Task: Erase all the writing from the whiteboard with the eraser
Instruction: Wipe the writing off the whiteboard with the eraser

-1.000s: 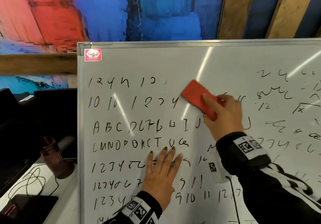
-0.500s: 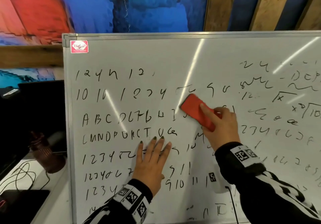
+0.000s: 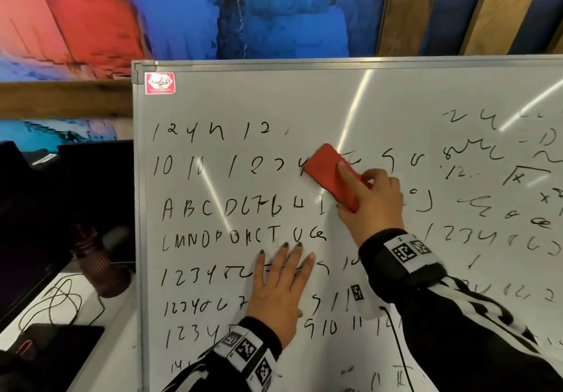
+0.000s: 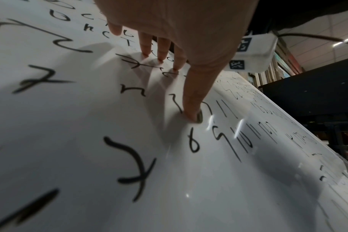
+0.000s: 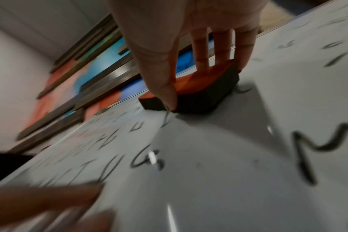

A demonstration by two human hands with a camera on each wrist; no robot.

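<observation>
A whiteboard (image 3: 304, 105) covered in black handwritten numbers and letters fills the head view. My right hand (image 3: 370, 200) grips a red eraser (image 3: 326, 172) with a dark felt underside (image 5: 199, 97), pressed flat on the board over the end of the second row of writing. Thumb and fingers clasp its sides in the right wrist view (image 5: 189, 66). My left hand (image 3: 281, 288) lies flat on the board lower down, fingers straight and spread over the writing; the fingertips (image 4: 191, 116) touch the surface.
A red logo sticker (image 3: 160, 83) marks the board's top left corner. Left of the board stand dark monitors (image 3: 45, 203), a brown bottle (image 3: 97, 263) and loose cables (image 3: 58, 300) on a white desk. Wooden planks (image 3: 405, 11) lean on the painted wall behind.
The eraser in my right hand has slid down the board and then back up and left, onto the end of the second row. My left hand has stayed flat on the board.
</observation>
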